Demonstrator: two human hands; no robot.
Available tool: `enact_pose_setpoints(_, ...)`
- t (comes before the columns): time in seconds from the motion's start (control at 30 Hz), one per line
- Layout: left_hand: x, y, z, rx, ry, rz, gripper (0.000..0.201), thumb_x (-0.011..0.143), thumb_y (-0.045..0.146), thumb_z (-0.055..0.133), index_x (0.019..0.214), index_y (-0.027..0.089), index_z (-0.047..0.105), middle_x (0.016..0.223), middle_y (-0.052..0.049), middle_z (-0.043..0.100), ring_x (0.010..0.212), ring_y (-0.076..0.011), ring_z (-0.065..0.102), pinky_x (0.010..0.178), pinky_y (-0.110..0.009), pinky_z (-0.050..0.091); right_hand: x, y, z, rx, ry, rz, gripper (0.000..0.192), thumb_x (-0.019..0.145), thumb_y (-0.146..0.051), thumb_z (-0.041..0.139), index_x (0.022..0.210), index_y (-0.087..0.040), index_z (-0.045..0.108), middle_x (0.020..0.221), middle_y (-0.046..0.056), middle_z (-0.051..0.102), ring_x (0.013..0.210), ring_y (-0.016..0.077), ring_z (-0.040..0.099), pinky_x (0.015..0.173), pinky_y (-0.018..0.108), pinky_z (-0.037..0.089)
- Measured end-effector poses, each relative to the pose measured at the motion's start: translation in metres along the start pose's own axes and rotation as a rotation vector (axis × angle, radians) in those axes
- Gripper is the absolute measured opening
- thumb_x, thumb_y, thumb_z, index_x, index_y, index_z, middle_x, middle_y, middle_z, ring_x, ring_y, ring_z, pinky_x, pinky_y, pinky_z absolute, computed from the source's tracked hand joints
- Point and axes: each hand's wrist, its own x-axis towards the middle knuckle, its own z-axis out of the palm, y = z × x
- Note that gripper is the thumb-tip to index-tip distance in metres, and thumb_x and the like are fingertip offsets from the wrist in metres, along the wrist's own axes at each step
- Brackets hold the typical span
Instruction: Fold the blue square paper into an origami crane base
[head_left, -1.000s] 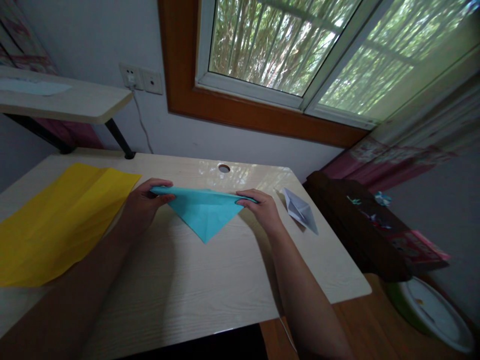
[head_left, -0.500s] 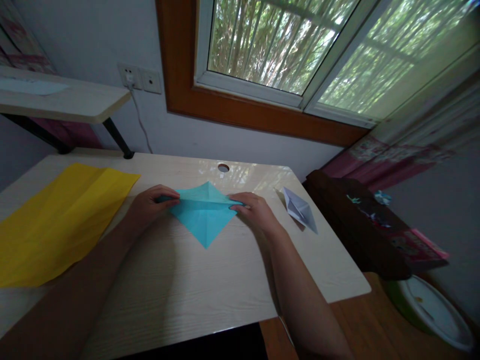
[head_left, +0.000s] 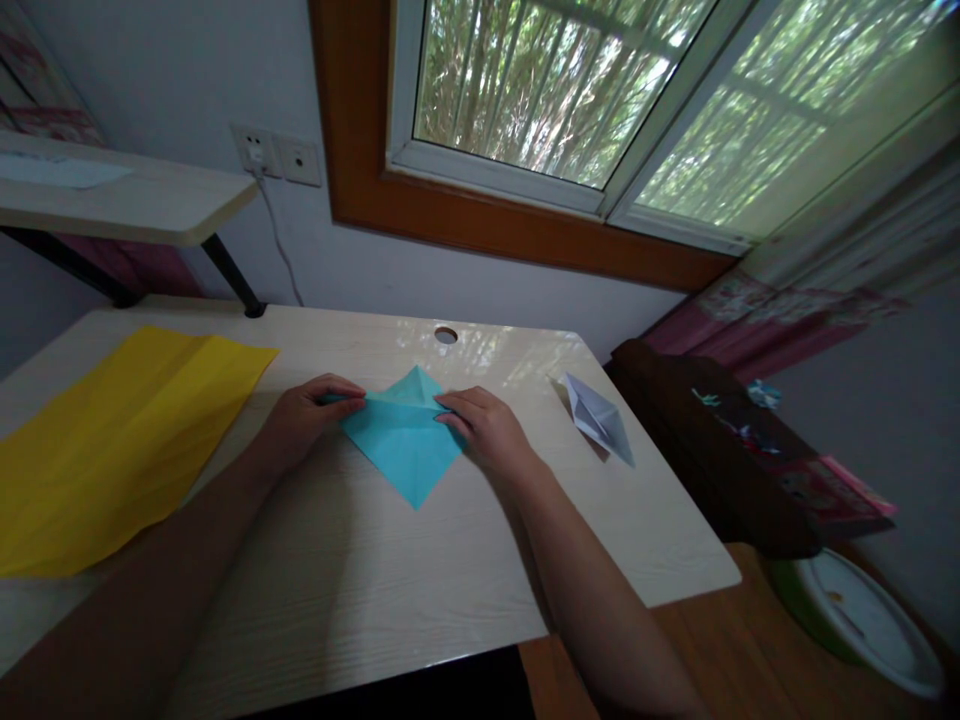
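Blue paper: folded, flaps meeting along a crosswise ridge [head_left: 409, 445]; between the hands, over the middle of the surface [head_left: 420, 590]; can't tell if its near tip touches down.
Left hand: thumb and fingers pinched on the paper's left corner [head_left: 311, 415].
Right hand: pinched on the ridge's right end [head_left: 491, 430], apart from the left.
Crease step: looks like mid-fold, shaping the ridge.
Next move: calls for even grip both sides, ridge kept straight, I'd judge.
Yellow sheet: lying left, untouched [head_left: 120, 450].
White folded paper: right, untouched [head_left: 600, 415].

the left hand [head_left: 304, 420], right hand [head_left: 487, 428] and both forearms [head_left: 581, 570] are bare.
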Motion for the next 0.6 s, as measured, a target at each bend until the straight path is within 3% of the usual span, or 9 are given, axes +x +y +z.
enact_pose_setpoints(0.2,0.001,-0.003,0.0,0.025,-0.001,0.015,0.028,0.076,0.051,0.078,0.087,0.026,0.076,0.099,-0.005,0.074,0.097,-0.0256,0.066,0.093,-0.042,0.051,0.0,-0.003,-0.002,-0.036,0.078,0.008,0.024,0.099,-0.037,0.057,0.107,-0.024,0.075,0.104,0.009,0.076,0.097,0.0242,0.068,0.087,0.039,0.054)
enact_pose_setpoints(0.33,0.003,-0.005,-0.002,0.127,-0.027,0.171,0.022,0.08,0.049,0.076,0.089,0.029,0.078,0.101,-0.005,0.073,0.098,-0.0257,0.066,0.094,-0.043,0.05,0.001,-0.003,-0.005,-0.105,0.052,-0.022,0.026,0.1,-0.037,0.055,0.101,-0.022,0.076,0.099,0.011,0.076,0.093,0.0249,0.066,0.083,0.04,0.052)
enact_pose_setpoints(0.47,0.003,-0.007,-0.002,0.408,-0.013,0.355,0.021,0.083,0.048,0.073,0.095,0.032,0.079,0.113,-0.005,0.074,0.12,-0.0311,0.057,0.11,-0.052,0.036,0.002,-0.006,-0.004,-0.13,0.017,-0.037,0.027,0.101,-0.038,0.054,0.101,-0.022,0.076,0.098,0.011,0.075,0.092,0.024,0.065,0.082,0.038,0.05)
enact_pose_setpoints(0.6,-0.001,-0.008,0.005,0.55,-0.111,0.463,0.019,0.088,0.042,0.068,0.102,0.033,0.078,0.11,-0.003,0.076,0.123,-0.0301,0.055,0.115,-0.052,0.029,0.004,-0.011,0.001,-0.179,-0.018,-0.057,0.028,0.102,-0.038,0.052,0.1,-0.022,0.075,0.096,0.01,0.074,0.091,0.0228,0.064,0.08,0.037,0.048)
